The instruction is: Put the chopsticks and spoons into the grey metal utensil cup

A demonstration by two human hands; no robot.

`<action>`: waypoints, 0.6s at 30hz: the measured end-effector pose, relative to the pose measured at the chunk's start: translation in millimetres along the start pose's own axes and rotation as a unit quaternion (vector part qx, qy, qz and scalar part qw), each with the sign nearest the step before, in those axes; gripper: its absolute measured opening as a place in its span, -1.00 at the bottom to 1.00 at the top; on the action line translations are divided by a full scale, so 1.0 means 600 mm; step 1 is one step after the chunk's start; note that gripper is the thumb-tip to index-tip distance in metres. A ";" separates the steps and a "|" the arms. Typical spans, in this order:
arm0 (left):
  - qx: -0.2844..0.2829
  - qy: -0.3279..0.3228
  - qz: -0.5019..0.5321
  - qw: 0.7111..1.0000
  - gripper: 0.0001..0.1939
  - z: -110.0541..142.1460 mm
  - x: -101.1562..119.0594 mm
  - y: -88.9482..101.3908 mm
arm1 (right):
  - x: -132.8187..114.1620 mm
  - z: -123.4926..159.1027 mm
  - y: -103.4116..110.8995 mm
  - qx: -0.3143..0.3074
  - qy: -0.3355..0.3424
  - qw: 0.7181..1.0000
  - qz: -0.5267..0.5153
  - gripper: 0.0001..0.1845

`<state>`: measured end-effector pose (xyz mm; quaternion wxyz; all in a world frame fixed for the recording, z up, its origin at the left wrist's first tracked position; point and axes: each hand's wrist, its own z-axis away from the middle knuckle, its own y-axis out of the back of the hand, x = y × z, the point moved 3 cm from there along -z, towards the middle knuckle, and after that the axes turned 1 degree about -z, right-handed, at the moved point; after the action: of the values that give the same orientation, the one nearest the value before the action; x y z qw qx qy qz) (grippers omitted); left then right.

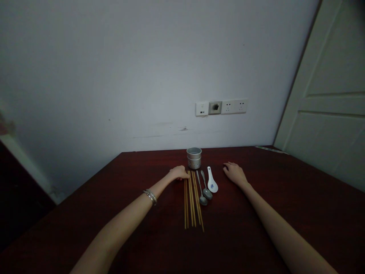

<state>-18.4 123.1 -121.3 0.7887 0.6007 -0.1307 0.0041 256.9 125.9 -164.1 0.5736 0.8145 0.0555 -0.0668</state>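
Tabletop: left hand at chopsticks, right hand palm-down.

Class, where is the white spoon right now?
In the head view, just right of centre, the white spoon lies on the table between the metal spoons and the right hand.

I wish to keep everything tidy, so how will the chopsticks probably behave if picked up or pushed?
The chopsticks look straight and wood-coloured, so they should stay stiff. Being slender, each is probably light. Lying loose side by side, they may spread or roll.
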 end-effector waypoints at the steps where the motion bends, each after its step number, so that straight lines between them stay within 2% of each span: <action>1: 0.005 0.004 -0.001 1.000 -0.74 0.001 0.002 0.000 | 0.000 0.000 0.000 0.001 0.001 1.000 -0.002 -0.57; 8: 0.071 0.027 0.012 0.997 -0.73 0.002 0.000 -0.009 | 0.003 -0.002 -0.005 -0.004 0.003 1.000 -0.015 -0.57; 12: 0.095 0.017 0.050 0.994 -0.70 0.003 -0.007 -0.007 | 0.005 -0.006 -0.011 0.000 0.006 1.000 -0.012 -0.56; 15: 0.105 0.003 0.087 0.991 -0.69 0.007 -0.009 0.006 | 0.005 -0.006 -0.014 0.005 0.006 1.000 -0.015 -0.55; 18: 0.130 -0.015 0.109 0.985 -0.69 0.018 -0.001 0.033 | 0.006 -0.002 -0.016 0.010 0.000 1.000 -0.027 -0.56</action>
<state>-24.2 118.7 -99.8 0.6965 0.6805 -0.2056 0.0981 259.0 130.5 -173.3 0.5632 0.8186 0.0771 -0.0826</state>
